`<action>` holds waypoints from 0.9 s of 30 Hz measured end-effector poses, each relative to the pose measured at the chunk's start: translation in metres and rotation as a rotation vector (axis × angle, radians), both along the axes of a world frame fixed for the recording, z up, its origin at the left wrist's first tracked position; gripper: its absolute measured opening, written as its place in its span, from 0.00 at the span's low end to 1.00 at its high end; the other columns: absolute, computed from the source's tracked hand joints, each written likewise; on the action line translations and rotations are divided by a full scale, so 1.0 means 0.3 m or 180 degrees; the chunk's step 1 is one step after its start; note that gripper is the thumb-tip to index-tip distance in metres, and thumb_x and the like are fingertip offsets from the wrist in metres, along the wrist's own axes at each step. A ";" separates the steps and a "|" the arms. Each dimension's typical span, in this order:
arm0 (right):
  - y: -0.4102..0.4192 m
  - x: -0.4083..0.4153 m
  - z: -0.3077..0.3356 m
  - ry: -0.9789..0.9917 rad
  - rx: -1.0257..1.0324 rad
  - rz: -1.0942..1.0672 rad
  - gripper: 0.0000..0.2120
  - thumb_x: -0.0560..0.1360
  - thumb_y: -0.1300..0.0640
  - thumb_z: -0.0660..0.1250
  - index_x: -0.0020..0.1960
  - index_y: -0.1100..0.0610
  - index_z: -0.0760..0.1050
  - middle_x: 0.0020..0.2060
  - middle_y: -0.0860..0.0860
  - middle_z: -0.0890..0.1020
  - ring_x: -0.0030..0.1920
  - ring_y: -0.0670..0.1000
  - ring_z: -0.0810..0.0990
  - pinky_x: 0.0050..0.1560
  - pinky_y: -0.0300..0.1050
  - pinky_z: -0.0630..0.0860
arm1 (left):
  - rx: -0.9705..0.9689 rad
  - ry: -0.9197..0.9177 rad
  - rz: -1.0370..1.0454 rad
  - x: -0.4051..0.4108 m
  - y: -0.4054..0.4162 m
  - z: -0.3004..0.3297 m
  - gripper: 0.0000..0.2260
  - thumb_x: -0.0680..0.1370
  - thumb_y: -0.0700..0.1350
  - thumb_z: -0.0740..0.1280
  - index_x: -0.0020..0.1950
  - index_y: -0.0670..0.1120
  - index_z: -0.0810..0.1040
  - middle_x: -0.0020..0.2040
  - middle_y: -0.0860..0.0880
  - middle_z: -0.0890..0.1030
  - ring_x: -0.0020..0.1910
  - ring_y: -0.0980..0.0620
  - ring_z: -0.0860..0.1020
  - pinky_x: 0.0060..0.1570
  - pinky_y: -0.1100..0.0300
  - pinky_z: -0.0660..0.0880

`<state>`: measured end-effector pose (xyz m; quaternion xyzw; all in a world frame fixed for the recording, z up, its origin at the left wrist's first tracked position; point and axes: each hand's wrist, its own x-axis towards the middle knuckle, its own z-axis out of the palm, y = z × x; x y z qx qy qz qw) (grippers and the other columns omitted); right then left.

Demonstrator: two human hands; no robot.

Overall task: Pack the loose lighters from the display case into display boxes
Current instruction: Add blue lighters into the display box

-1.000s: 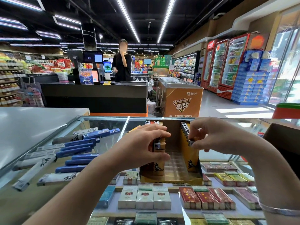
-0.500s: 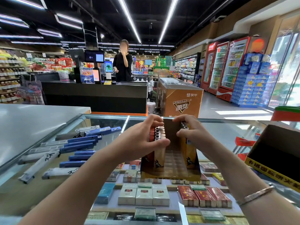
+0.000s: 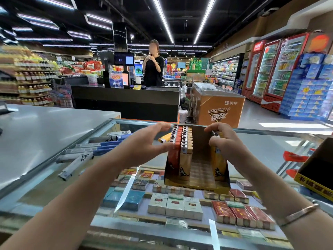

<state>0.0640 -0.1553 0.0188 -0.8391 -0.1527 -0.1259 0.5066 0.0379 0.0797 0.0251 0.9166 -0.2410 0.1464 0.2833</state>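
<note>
A yellow cardboard display box (image 3: 196,184) stands on the glass top of the display case (image 3: 266,147). Rows of upright lighters (image 3: 182,141) fill its left side, orange and yellow. A single row of yellow lighters (image 3: 217,159) stands at its right wall, and the middle is bare. My left hand (image 3: 144,143) presses its spread fingers and thumb against the left rows. My right hand (image 3: 223,139) curls round the right row of lighters. One loose yellow lighter (image 3: 164,138) lies on the glass behind my left hand.
A second open display box (image 3: 317,170) sits at the right edge of the glass. Cigarette packs and blue cartons (image 3: 106,145) lie inside the case under the glass. A grey counter (image 3: 45,127) is at left. A person stands behind the checkout desk (image 3: 126,103).
Both hands slid up to the tops of the lighter rows at the box's sides. The view moved closer and the second box at right came into view.
</note>
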 end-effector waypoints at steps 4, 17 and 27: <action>-0.005 -0.005 0.007 -0.0015 -0.0191 -0.0006 0.14 0.71 0.65 0.64 0.46 0.45 0.71 0.55 0.49 0.68 0.61 0.51 0.65 0.64 0.57 0.66 | 0.0536 -0.0344 0.0746 -0.005 0.119 -0.017 0.19 0.77 0.43 0.64 0.67 0.48 0.71 0.63 0.47 0.76 0.55 0.52 0.75 0.51 0.60 0.73; -0.006 -0.018 0.011 0.0032 -0.0336 -0.0022 0.13 0.72 0.65 0.63 0.50 0.48 0.72 0.56 0.48 0.68 0.63 0.53 0.65 0.65 0.61 0.65 | 0.1105 0.1086 0.1586 0.101 0.326 -0.046 0.22 0.69 0.37 0.67 0.62 0.48 0.73 0.56 0.47 0.77 0.50 0.50 0.75 0.45 0.60 0.73; -0.008 -0.013 0.010 -0.0001 -0.0427 0.0019 0.15 0.73 0.65 0.63 0.47 0.43 0.70 0.56 0.48 0.67 0.62 0.53 0.65 0.65 0.60 0.65 | 0.1176 0.1454 0.1498 0.141 0.279 -0.037 0.11 0.70 0.41 0.67 0.51 0.46 0.72 0.43 0.48 0.75 0.37 0.54 0.72 0.33 0.62 0.67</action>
